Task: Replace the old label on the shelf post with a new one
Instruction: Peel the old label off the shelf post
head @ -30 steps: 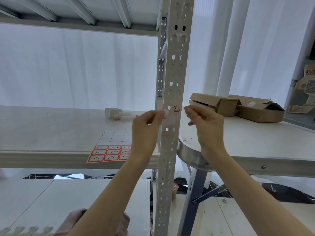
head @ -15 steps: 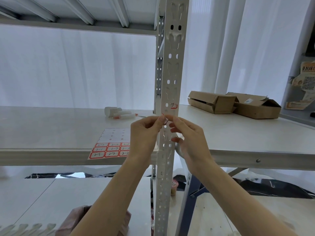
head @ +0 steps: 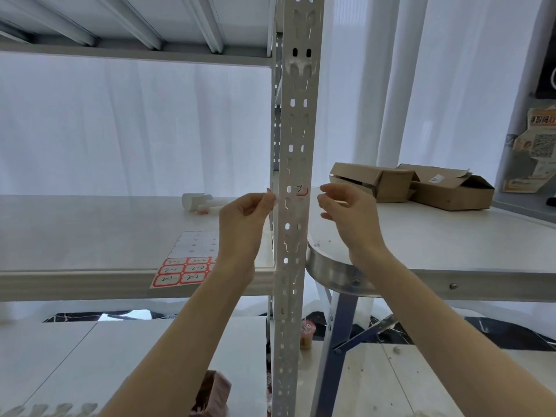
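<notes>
We hold both hands up on either side of the shelf post (head: 296, 130), level with a red-edged label (head: 301, 190) stuck on its front face near the right edge. The grip of our left hand (head: 243, 219) is pinched, thumb against forefinger, on a small pale scrap (head: 275, 199) just left of the post. The grip of our right hand (head: 349, 212) is loose, fingers half curled, with nothing visible in it, near the post but apart from it. On the shelf (head: 90, 230) lies a sheet of labels (head: 192, 260), its upper rows peeled bare, its lower rows filled with written labels; farther back a white bottle (head: 198, 201) lies on its side. On the table (head: 451, 245) sit two cardboard boxes (head: 451, 191) side by side; the right one is open at its near end, and we cannot make out anything inside either.
</notes>
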